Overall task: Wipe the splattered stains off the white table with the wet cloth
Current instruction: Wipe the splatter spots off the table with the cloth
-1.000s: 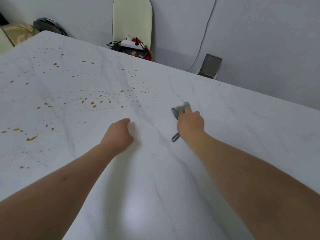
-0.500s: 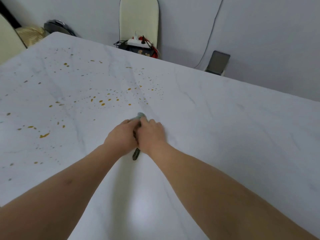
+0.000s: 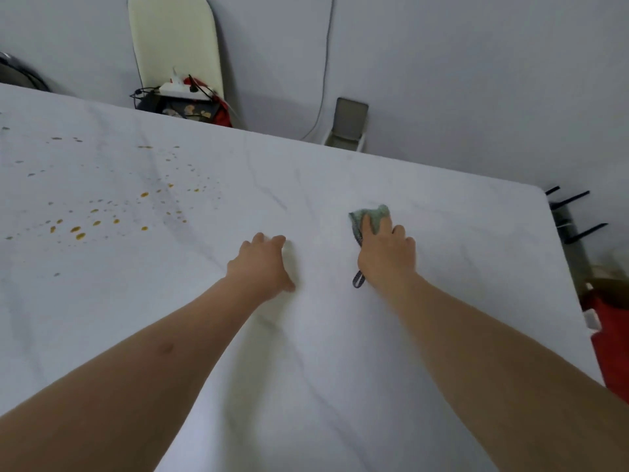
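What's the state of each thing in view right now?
table: stained on the left, no stains seen on the right
stains: orange spots, not yet wiped
cloth: bunched, flat on the table under the right hand
right hand: pressing the cloth down
left hand: resting on the table, holding nothing

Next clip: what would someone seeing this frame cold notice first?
Probably the orange-brown stains scattered over the left side of the white table. Next, the right hand pressing a green cloth onto bare marble right of centre, well apart from the splatter. The left hand rests on the table beside it, holding nothing.
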A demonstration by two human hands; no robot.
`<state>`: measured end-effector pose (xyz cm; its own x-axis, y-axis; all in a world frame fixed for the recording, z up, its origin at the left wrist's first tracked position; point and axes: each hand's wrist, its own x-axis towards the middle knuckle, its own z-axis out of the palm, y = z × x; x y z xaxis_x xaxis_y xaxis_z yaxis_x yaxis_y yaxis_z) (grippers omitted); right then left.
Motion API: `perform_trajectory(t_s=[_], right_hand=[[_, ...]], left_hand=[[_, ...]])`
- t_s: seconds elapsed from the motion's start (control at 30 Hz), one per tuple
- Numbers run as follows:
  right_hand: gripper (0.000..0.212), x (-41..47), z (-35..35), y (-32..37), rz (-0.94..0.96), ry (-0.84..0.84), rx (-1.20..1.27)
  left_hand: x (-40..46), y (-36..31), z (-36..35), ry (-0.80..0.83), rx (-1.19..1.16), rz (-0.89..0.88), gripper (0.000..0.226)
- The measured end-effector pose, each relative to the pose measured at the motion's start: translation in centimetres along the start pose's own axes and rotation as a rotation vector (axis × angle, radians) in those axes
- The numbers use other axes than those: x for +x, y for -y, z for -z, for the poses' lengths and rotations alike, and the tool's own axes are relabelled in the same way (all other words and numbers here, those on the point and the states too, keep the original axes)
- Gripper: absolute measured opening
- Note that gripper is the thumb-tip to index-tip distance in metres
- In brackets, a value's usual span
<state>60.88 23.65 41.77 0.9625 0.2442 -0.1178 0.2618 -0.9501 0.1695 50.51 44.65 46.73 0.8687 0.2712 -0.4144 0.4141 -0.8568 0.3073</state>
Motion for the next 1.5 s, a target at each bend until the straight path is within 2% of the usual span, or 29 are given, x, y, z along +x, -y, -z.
perform_trajectory(t_s=[0.1,0.2,0.27,0.37,0.43,0.57,0.67,0.73,0.8,0.87,0.93,1.03,1.1,1.17,1.23,1.37,1.5], right_hand=[[0.07,0.4,-1.3,-8.0,-0.142,0.037,-0.004],[0.07,1.4,-1.8,-14.4,-0.282,0.1,0.031],[0.07,2.2,-2.0,-16.8,-0.351,0.121,0.072],[0.07,2.9,-1.9,-16.7,-0.392,0.135,0.152],[0.072,2.5,-1.6,-14.2,-0.316,0.114,0.152],[0.071,-0.8,-1.0,-6.1,-0.041,-0.012,0.165],[0.069,-4.8,-0.5,0.1,0.148,-0.039,0.214],[0.072,-7.6,-0.7,2.0,0.282,-0.034,0.184],[0.073,-9.3,-1.3,0.9,0.342,-0.049,0.18],[0.07,-10.0,-2.3,-2.3,0.264,-0.096,0.189],[0.067,-9.8,-2.8,-6.6,0.091,-0.109,0.134],[0.066,-9.9,-3.1,-13.9,-0.215,0.039,0.033],[0.068,-11.4,-3.1,-15.7,-0.361,0.149,0.058],[0.07,-12.8,-3.1,-14.3,-0.407,0.163,0.094],[0.072,-13.7,-2.6,-10.6,-0.363,0.148,0.126],[0.076,-16.3,-1.2,-1.1,-0.137,0.101,0.164],[0.072,-19.9,0.2,8.2,0.077,0.093,0.203]], left_hand=[[0.8,-3.7,-1.4,0.137,-0.018,0.034,0.109],[0.7,-6.0,-2.7,0.159,0.035,0.108,0.102],[0.6,-6.8,-3.1,0.129,0.058,0.143,0.097],[0.6,-7.3,-3.3,0.097,0.07,0.178,0.099],[0.7,-7.4,-3.2,0.102,0.072,0.183,0.102],[0.7,-7.4,-3.2,0.098,0.11,0.167,0.106],[-0.4,-7.8,-3.4,0.036,0.193,0.158,0.103],[-1.2,-7.8,-3.8,-0.028,0.21,0.103,0.092],[-1.9,-7.3,-4.4,-0.057,0.201,0.015,0.089],[-3.0,-6.7,-4.5,-0.046,0.192,-0.045,0.093],[-4.4,-5.8,-4.1,-0.018,0.156,-0.057,0.094],[-6.3,-4.2,-3.4,0.023,0.13,-0.08,0.084],[-7.9,-2.6,-2.9,0.063,0.113,-0.097,0.074],[-9.4,-1.0,-2.7,0.096,0.076,-0.086,0.071],[-10.7,0.5,-2.4,0.097,0.036,-0.064,0.071],[-14.0,3.8,-2.1,0.081,-0.022,-0.01,0.07],[-17.0,7.2,-1.9,0.137,-0.028,0.022,0.066]])
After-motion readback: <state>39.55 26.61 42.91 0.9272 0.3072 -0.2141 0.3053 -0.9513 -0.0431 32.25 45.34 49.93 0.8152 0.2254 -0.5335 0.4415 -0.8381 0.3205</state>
